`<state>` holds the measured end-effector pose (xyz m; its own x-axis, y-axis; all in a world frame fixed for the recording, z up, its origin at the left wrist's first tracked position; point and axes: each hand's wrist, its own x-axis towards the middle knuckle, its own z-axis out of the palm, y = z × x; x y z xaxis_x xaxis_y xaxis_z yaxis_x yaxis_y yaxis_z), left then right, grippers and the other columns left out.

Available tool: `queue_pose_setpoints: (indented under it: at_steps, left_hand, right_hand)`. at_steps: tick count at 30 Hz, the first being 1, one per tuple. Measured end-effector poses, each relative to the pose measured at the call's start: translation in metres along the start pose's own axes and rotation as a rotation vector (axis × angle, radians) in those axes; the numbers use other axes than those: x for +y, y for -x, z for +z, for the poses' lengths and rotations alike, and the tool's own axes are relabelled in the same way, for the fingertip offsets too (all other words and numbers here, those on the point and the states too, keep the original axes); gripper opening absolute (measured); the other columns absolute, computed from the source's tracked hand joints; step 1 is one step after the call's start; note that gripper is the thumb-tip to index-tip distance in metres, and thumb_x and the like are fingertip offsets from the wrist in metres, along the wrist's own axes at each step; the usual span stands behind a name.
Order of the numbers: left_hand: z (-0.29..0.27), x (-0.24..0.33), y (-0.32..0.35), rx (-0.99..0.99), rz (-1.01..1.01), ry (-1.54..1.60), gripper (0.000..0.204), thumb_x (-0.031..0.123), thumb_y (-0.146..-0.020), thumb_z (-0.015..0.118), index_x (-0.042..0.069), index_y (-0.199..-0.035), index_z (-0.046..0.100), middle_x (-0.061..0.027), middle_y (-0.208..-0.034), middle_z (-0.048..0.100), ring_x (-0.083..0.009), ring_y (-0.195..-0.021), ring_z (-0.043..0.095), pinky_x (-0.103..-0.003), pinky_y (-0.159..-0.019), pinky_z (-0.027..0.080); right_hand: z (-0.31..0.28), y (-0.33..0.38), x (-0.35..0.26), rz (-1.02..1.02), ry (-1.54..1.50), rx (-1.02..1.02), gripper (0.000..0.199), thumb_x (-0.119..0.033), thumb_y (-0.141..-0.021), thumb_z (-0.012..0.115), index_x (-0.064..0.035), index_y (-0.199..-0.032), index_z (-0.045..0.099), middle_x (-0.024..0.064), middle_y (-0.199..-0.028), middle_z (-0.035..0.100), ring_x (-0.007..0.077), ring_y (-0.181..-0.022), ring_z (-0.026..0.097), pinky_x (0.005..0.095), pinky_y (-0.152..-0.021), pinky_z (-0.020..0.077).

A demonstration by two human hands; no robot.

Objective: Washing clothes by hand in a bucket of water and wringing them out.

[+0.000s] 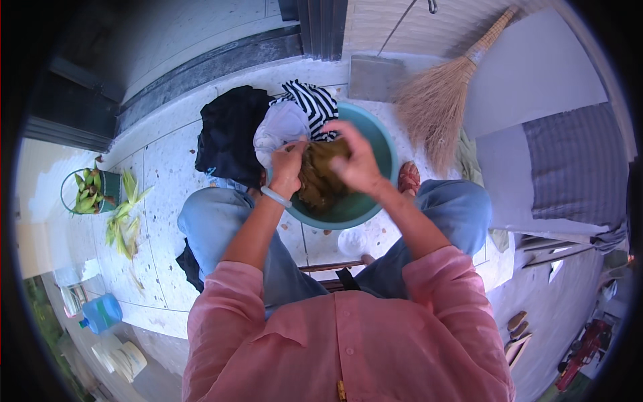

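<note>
A green basin [372, 127] stands between my knees with a wet-looking brown cloth [321, 177] in it. My left hand [288, 167], with a pale bangle at its wrist, is closed on the cloth's left edge. Above the cloth's right side, my right hand [360, 161] is blurred, its thumb and fingers apart. Whether its fingertips touch the cloth is hard to see. A black-and-white striped cloth [309, 100] hangs over the basin's far left rim. Beside it lie a white cloth [280, 130] and a black garment [231, 134].
A straw broom [442, 87] leans at the far right, near a grey striped cloth [569, 167]. To the left are a green bucket [110, 192] of corn ears, loose husks [122, 228] and a blue water jug [102, 313]. A clear plastic container [352, 241] sits by the near rim.
</note>
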<state>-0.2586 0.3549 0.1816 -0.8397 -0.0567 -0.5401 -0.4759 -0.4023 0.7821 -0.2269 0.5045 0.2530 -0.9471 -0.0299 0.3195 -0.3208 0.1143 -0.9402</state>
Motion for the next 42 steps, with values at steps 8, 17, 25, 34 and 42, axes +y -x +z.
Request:
queue_pose_setpoints:
  at_steps: [8,17,25,34,42]
  left_hand:
    - [0.043,-0.012,0.029,0.041,-0.169,0.054,0.025,0.021,-0.084,0.060,-0.003,-0.088,0.061,-0.0090,-0.084,0.060,-0.0190,-0.071,0.059,-0.034,-0.060,0.048]
    - [-0.046,-0.037,-0.038,-0.621,0.104,0.154,0.021,0.022,-0.087,0.059,0.002,-0.091,0.063,-0.0082,-0.085,0.063,-0.0173,-0.071,0.061,-0.030,-0.058,0.048]
    - [0.044,0.032,0.054,-0.345,-0.152,0.126,0.035,0.026,-0.081,0.069,-0.001,-0.100,0.059,-0.0088,-0.093,0.063,-0.0177,-0.081,0.062,-0.031,-0.074,0.050]
    - [0.023,0.055,0.063,-0.673,-0.004,-0.271,0.043,0.011,-0.077,0.071,-0.002,-0.116,0.056,-0.0067,-0.106,0.063,-0.0138,-0.092,0.060,-0.028,-0.084,0.046]
    - [0.000,0.077,0.036,-0.405,0.112,0.016,0.036,0.017,-0.087,0.063,-0.001,-0.116,0.056,-0.0095,-0.110,0.062,-0.0202,-0.098,0.060,-0.033,-0.086,0.048]
  right_hand:
    - [0.010,-0.009,0.039,0.136,0.726,0.092,0.034,-0.026,-0.089,0.050,-0.0030,-0.066,0.059,0.0214,-0.066,0.059,0.0404,-0.059,0.058,0.0470,-0.053,0.0473]
    - [0.060,0.004,0.006,-0.105,0.706,-0.059,0.029,-0.026,-0.085,0.050,-0.0040,-0.068,0.058,0.0202,-0.063,0.059,0.0350,-0.054,0.060,0.0449,-0.052,0.0494]
    - [-0.011,-0.035,0.069,0.482,0.102,0.290,0.040,-0.030,-0.087,0.055,0.0021,-0.066,0.062,0.0165,-0.061,0.059,0.0216,-0.058,0.060,0.0381,-0.059,0.0472]
    - [-0.057,-0.024,0.045,0.737,-0.596,0.060,0.059,-0.041,-0.078,0.071,0.0005,-0.114,0.050,0.0111,-0.109,0.054,0.0194,-0.103,0.051,0.0320,-0.084,0.0430]
    - [-0.041,-0.002,0.028,0.640,0.012,-0.518,0.057,-0.015,-0.071,0.072,0.0006,-0.122,0.053,0.0101,-0.112,0.062,0.0185,-0.095,0.060,0.0295,-0.092,0.0442]
